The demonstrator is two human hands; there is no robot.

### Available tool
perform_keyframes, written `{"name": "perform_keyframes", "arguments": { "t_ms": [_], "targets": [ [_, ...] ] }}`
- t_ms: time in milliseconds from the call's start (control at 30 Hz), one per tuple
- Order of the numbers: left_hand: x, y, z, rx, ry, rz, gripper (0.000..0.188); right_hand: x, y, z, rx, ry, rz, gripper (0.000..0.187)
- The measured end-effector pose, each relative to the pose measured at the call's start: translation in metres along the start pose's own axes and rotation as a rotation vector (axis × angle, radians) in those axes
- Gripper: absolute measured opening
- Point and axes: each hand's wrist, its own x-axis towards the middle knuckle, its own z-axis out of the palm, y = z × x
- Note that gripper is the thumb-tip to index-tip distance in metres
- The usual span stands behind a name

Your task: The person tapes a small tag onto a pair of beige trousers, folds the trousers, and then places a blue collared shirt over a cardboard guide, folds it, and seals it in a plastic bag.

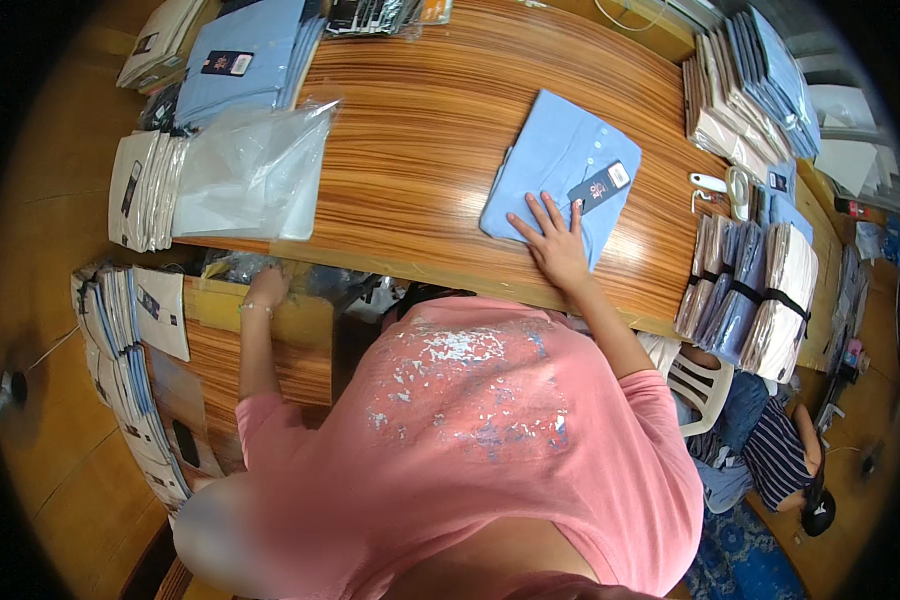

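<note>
A folded light blue shirt [555,150] with a dark paper tag [600,188] lies on the wood-grain table. My right hand [560,245] rests flat on the shirt's near edge, fingers spread, one fingertip by the tag. Below the table's left front edge, my left hand [267,288] reaches into an open space beside crumpled clear plastic [242,266]; its fingertips are hidden, so I cannot tell what it touches. Just above it on the table lies a stack of clear plastic bags [255,175].
Packed cream garments [148,190] and folded blue shirts [240,60] are piled at the left. At the right stand strapped bundles [745,290], more stacked shirts [760,85] and a white-handled tool [708,183]. Another person [770,450] is near a white plastic chair [702,395].
</note>
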Motion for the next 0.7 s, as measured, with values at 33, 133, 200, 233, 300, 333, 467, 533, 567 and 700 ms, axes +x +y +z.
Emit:
{"name": "perform_keyframes", "arguments": {
  "t_ms": [33, 133, 200, 233, 300, 333, 467, 533, 567, 700],
  "targets": [
    [0.004, 0.062, -0.071, -0.14, -0.18, -0.045, 0.037, -0.015, 0.014, 0.0, 0.005, -0.045, -0.019, 0.052],
    [-0.035, 0.19, -0.187, -0.329, -0.035, 0.167, 0.036, -0.045, 0.027, -0.037, 0.133, 0.098, -0.022, 0.048],
    [-0.017, 0.256, -0.205, -0.484, 0.0, 0.282, 0.037, -0.064, 0.038, -0.038, 0.205, 0.312, 0.178, 0.044],
    [0.0, 0.286, -0.201, -0.662, 0.065, 0.402, 0.035, -0.071, 0.05, -0.027, 0.26, 0.454, 0.362, 0.041],
    [0.034, 0.345, -0.179, -0.888, 0.134, 0.368, 0.034, -0.083, 0.067, -0.006, 0.521, 0.527, 0.719, 0.037],
    [0.048, 0.371, -0.176, -0.932, 0.126, 0.355, 0.031, -0.088, 0.075, 0.003, 0.731, 0.457, 0.891, 0.034],
    [0.073, 0.409, -0.154, -1.09, 0.047, 0.37, 0.025, -0.114, 0.083, 0.029, 1.059, 0.381, 0.924, 0.02],
    [0.069, 0.409, -0.143, -1.229, -0.001, 0.309, 0.023, -0.121, 0.074, 0.025, 1.038, 0.379, 0.879, 0.017],
    [0.068, 0.408, -0.14, -1.299, -0.024, 0.27, 0.023, -0.123, 0.072, 0.019, 1.148, 0.376, 0.914, 0.019],
    [0.068, 0.408, -0.139, -1.196, 0.089, 0.287, 0.027, -0.131, 0.078, 0.02, 1.241, 0.352, 0.889, 0.033]
  ]
}}
